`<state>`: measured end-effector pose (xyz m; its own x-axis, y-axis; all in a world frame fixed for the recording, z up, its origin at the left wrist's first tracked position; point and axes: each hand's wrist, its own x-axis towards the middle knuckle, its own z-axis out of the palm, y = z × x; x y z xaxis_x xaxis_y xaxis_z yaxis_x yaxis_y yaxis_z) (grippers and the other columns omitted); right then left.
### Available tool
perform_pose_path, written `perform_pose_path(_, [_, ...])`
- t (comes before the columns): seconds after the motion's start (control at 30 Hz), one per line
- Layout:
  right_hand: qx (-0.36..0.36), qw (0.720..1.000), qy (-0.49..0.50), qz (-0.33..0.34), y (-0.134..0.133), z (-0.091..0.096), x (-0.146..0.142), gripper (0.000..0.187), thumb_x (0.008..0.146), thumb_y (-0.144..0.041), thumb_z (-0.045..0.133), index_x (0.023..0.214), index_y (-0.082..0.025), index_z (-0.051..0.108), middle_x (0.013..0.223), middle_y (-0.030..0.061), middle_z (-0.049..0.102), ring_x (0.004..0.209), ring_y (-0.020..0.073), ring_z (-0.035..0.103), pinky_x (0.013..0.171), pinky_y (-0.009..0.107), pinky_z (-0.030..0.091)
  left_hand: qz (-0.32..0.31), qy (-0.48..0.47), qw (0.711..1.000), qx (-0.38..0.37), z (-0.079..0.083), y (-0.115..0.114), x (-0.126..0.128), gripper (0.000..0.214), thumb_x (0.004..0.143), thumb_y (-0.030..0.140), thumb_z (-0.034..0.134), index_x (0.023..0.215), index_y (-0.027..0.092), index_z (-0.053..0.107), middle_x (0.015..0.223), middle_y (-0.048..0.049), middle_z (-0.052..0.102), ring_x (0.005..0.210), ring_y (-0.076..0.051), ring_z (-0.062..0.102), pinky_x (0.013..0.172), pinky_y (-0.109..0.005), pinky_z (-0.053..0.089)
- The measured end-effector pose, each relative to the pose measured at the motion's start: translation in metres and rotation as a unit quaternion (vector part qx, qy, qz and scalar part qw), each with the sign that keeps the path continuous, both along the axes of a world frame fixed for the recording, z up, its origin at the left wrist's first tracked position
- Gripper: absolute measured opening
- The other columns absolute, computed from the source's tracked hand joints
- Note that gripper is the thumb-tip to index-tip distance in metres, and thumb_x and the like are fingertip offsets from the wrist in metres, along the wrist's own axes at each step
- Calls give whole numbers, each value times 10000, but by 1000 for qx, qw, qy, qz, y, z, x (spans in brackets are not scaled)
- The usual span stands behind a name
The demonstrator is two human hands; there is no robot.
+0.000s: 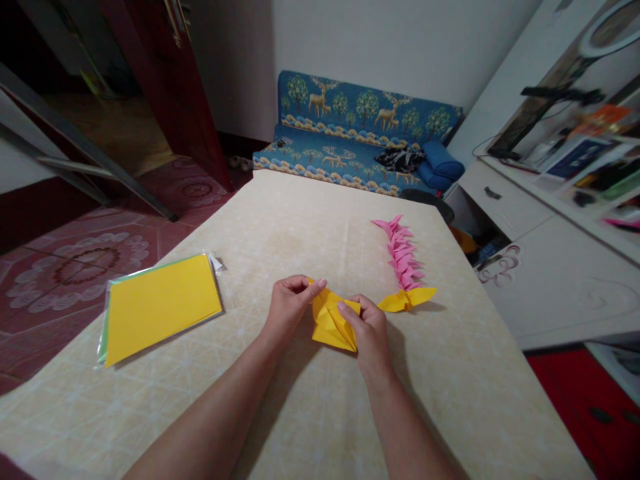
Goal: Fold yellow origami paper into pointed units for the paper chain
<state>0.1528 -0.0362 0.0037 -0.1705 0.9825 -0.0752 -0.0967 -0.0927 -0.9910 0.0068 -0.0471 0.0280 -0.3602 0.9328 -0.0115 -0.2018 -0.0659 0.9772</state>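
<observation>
Just below the center of the frame, a partly folded piece of yellow paper (pixel 327 327) is held between two bare hands, its surface broken by sharp creases into slanting flaps with a straight-edged, angular outline. The left hand (pixel 290 305) pinches its upper left corner between thumb and fingers; the right hand (pixel 371 328) grips the right side, thumb pressed flat on the front face and the fingers tucked behind.

To the right of the hands lies a yellow folded form (pixel 407 300), two pointed ends spreading from a pleated middle. Above it, right of center, runs a row of pink folded paper pieces (pixel 403 253), their spiky tips crowding over one another like scales.

At the left of the frame, a stack of flat sheets (pixel 163 303), smooth matte yellow on top with a green edge showing, lies with glossy clear plastic (pixel 103 340) along its borders. All of it rests on a cream tablecloth (pixel 280 227) patterned with faint pale lines. At the top center stands a bench (pixel 345 133) covered in blue fabric printed with deer and round trees.
</observation>
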Motion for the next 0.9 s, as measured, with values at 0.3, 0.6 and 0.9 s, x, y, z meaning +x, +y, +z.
perform_pose_path(0.3, [34,998,-36,44,-4,9,0,211,710,-361,667,692,-171,578,612,-36,529,554,111,488,509,206,371,32,18,999,-4,-4,-1,-5,477,742,452,620,428,164,405,424,52,333,409,-63,295,423,-215,223])
perform_pose_path(0.6, [45,993,2,-108,-1,9,-2,248,720,-396,663,751,-170,567,624,-33,532,549,110,488,504,201,394,-109,-116,986,-46,0,-1,3,465,695,555,631,909,145,676,794,-75,666,642,-142,600,553,-225,429])
perform_pose_path(0.9, [75,989,-23,-126,-5,15,-2,256,736,-398,646,702,-167,541,599,-36,486,532,102,445,486,196,371,-170,-108,977,-76,-6,-3,6,271,655,376,738,769,131,716,735,-77,696,595,-132,599,569,-226,431])
